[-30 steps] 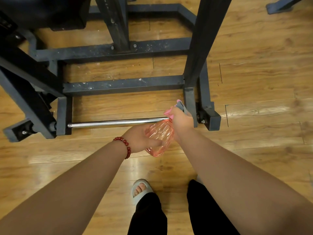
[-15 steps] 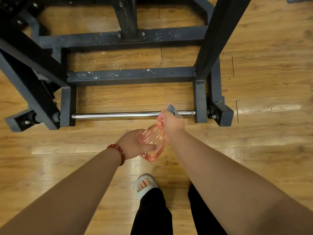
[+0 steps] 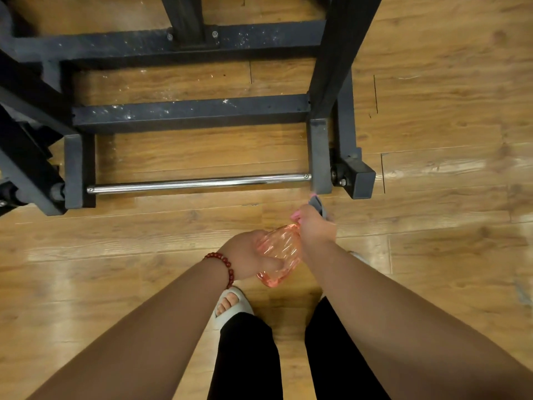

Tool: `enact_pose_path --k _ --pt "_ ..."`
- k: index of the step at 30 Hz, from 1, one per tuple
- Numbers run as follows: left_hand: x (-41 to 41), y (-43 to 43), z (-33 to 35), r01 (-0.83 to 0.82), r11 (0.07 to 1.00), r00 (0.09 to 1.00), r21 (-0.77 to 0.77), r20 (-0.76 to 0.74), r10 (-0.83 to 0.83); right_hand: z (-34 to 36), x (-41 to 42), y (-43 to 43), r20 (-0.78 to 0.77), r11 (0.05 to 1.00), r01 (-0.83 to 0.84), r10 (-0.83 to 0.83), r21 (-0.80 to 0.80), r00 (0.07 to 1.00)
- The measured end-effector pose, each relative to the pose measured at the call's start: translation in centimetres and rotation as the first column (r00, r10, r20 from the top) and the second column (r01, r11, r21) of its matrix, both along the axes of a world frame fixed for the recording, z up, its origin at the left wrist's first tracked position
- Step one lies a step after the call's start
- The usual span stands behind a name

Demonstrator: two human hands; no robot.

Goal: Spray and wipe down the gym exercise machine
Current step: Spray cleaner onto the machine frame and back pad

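Spray bottle (image 3: 278, 252) moved off chrome bar (image 3: 196, 181) twd rt post (image 3: 319, 157); L hand (image 3: 248, 255), R hand (image 3: 315, 226) grasp it.

The floor (image 3: 450, 284) is laminate in a warm honey-brown wood pattern, its long planks running left to right across the view. Thin dark end joints (image 3: 375, 93) cut across the planks at staggered places on the right side. Printed grain and darker knots (image 3: 497, 36) show on the far boards. The surface is glossy: broad pale patches of reflected light (image 3: 438, 167) lie on the planks at mid right, and a softer sheen (image 3: 86, 255) spreads over the left. Fine white specks (image 3: 161, 90) dust the far boards.
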State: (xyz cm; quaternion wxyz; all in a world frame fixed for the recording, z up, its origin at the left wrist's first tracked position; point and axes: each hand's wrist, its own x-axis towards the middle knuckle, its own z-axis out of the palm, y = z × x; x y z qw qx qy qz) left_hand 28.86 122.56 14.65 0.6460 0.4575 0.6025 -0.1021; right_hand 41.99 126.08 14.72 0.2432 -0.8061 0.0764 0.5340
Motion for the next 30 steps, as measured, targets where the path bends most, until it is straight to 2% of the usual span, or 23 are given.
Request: enact_pose_path --k 4,8,13,16,20,30 --pt "1.9 -0.2 -0.7 -0.015 1.000 0.999 0.003 0.039 0.015 -0.1 2.3 -0.3 0.004 1.000 0.013 -0.013 -0.007 1.000" --pt "2.9 0.0 -0.5 0.016 1.000 0.999 0.018 0.036 -0.016 -0.2 3.7 -0.8 0.005 0.996 0.068 -0.069 0.063 0.998" --pt "4.3 0.6 0.3 0.189 0.981 0.982 0.044 0.003 -0.189 -0.5 5.4 -2.3 -0.004 0.958 0.266 -0.268 0.109 0.964" --pt "5.8 0.7 0.7 0.264 0.964 0.964 0.043 0.006 -0.264 -1.1 6.8 -3.3 -0.002 0.950 0.294 -0.296 0.106 0.955" --pt "7.6 1.2 1.0 0.295 0.953 0.956 0.071 -0.011 -0.295 -0.9 8.6 -3.3 -0.065 0.917 0.346 -0.340 0.199 0.938" --pt "12.0 3.8 1.7 0.356 0.930 0.934 0.090 -0.037 -0.354 -0.2 12.9 -1.1 -0.041 0.923 0.370 -0.368 0.107 0.929"
